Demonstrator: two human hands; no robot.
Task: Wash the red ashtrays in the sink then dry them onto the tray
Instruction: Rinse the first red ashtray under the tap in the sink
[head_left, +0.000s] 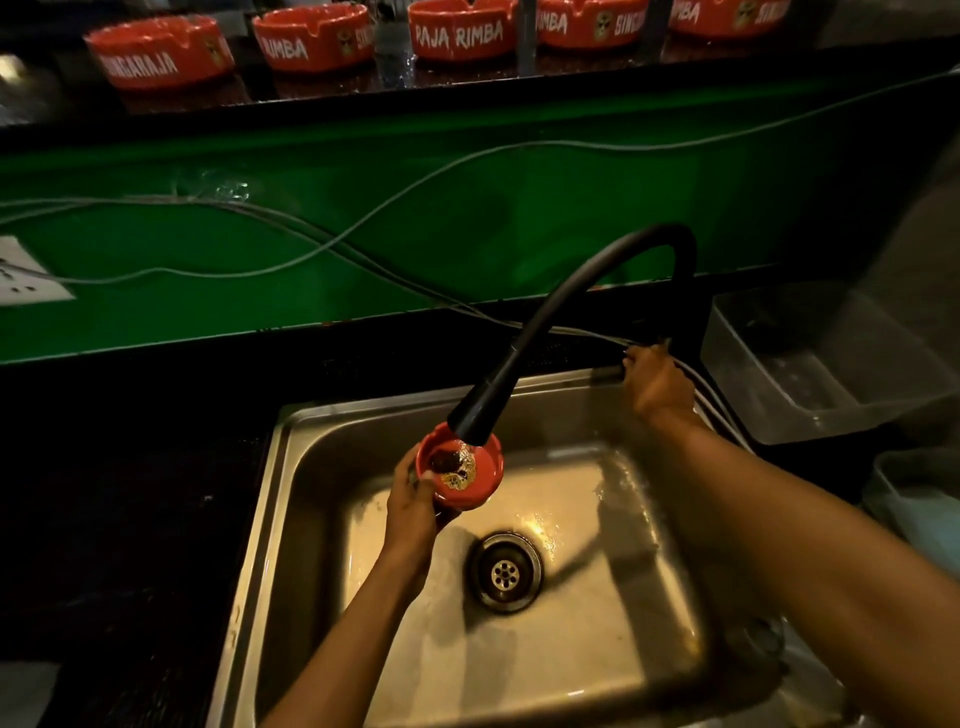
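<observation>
Ashtrays: five shelved (457, 35), one (462, 470) in left grip (413, 501); right grip (657, 382) around tap handle.

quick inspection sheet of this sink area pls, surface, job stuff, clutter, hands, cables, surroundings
surface: steel sink set in a dark counter, basin wet, drain uncovered
job's things: one red ashtray held under the black faucet head; five more ashtrays on the upper shelf; no tray identified
clutter: clear plastic bin right of the sink
grippers: left hand grips the ashtray; right hand at the faucet base, grip unclear
cables: grey cables draped across the green wall
surroundings: wall socket at left
</observation>
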